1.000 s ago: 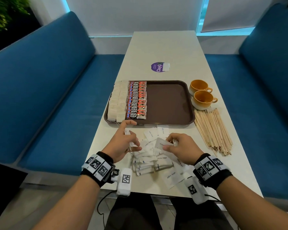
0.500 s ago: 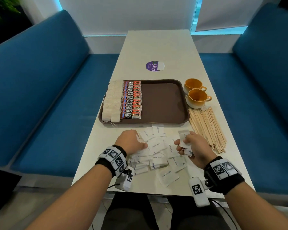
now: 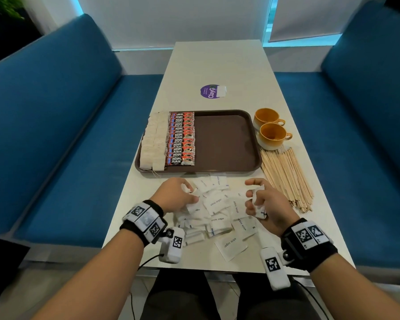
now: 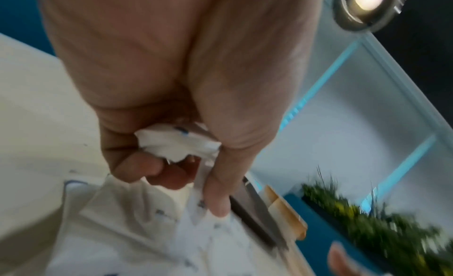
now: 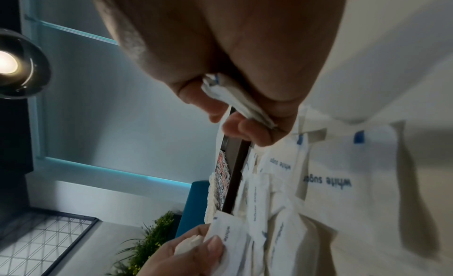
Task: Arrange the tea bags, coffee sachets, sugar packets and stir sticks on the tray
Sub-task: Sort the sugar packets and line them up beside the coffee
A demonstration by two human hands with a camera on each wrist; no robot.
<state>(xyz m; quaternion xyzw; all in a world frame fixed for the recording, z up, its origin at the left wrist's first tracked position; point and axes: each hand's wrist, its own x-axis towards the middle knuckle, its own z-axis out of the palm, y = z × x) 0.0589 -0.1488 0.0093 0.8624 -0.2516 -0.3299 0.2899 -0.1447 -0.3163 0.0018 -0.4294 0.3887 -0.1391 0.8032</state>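
Head view first: my left hand [image 3: 179, 195] and my right hand [image 3: 264, 202] are both down at the near edge of the tabletop [image 3: 219, 63], working the heap of sugar packets [image 3: 217, 213]. The left wrist view shows my left fingers [image 4: 137, 167] curled round a crumpled wad of packets, thumb pressing down toward the pile to catch one more. Over on the right wrist view, my right fingers [image 5: 245, 129] pinch a neat, flat stack, edges squared up. I judge I'm collecting them into bundles so they go onto the tray [image 3: 226, 139] as a tidy row rather than one at a time.

That tray sits mid-table, just beyond the heap. Tea bags [image 3: 154, 142] line its left edge, and the coffee sachets [image 3: 180, 139] run in an overlapping column right beside them, so the bare brown right half looks reserved for what's left. Sugar should slot in next to the coffee, I reckon.

Stir sticks [image 3: 286, 176] lie in a loose fan on the tabletop off the tray's right near corner, untouched. Two orange cups [image 3: 269, 128] stand beside the tray's right edge, and a purple sticker [image 3: 211, 91] sits farther up the table.
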